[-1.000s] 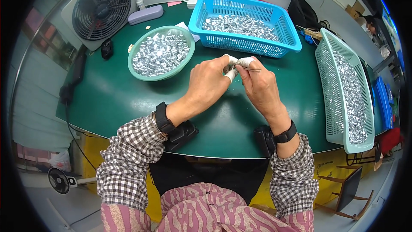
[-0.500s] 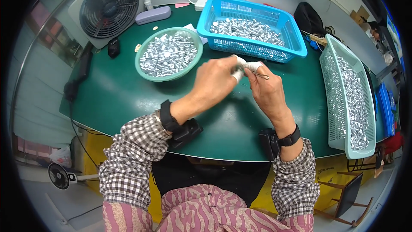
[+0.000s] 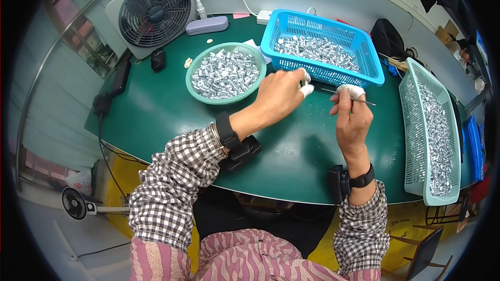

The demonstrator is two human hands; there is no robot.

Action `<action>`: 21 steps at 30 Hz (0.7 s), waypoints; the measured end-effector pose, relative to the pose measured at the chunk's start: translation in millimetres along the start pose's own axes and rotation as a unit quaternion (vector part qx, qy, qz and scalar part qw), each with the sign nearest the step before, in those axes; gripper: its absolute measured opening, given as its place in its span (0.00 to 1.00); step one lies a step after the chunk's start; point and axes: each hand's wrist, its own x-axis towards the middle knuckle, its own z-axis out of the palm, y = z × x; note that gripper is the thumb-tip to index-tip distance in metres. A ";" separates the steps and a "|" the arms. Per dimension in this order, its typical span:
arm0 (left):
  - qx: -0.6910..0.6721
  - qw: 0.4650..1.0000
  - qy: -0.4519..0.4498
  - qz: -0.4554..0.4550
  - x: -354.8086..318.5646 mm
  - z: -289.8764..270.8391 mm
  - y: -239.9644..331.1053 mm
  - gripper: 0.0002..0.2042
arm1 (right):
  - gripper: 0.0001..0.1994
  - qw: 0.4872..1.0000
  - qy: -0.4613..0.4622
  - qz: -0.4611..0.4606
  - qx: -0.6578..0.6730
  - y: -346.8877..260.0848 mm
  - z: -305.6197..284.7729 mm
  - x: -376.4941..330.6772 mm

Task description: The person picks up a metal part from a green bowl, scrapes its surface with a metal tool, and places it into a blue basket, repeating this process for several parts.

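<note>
My left hand [image 3: 278,93], its thumb and finger wrapped in white, is curled at the near side of the blue basket [image 3: 317,74]. Whatever lies between its fingertips is too small to make out. Over the table to its right, my right hand [image 3: 353,119] grips a thin pointed metal tool [image 3: 367,102] that sticks out on both sides of the fingers. White wrapping covers a finger of this hand as well. Small silvery metal parts [image 3: 317,52] lie in the blue basket, and more metal parts [image 3: 226,74] heap up in the round green bowl [image 3: 195,92] beside my left hand.
A long pale green basket [image 3: 415,151] of metal parts stands at the right edge of the green table [image 3: 156,119]. Along the back are a box fan [image 3: 154,15], a purple case [image 3: 207,25], a spray bottle [image 3: 200,9] and a white power adapter [image 3: 264,17]. Tiny crumbs dot the tabletop.
My hands were together over the table and have moved apart, the right one going rightward with the metal tool. The whole view has shifted slightly.
</note>
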 end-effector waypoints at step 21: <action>0.162 0.979 -0.120 -0.011 51.0 -95.0 -78.9 0.08 | 0.04 0.999 0.027 -0.023 -0.027 1.7 2.4 2.1</action>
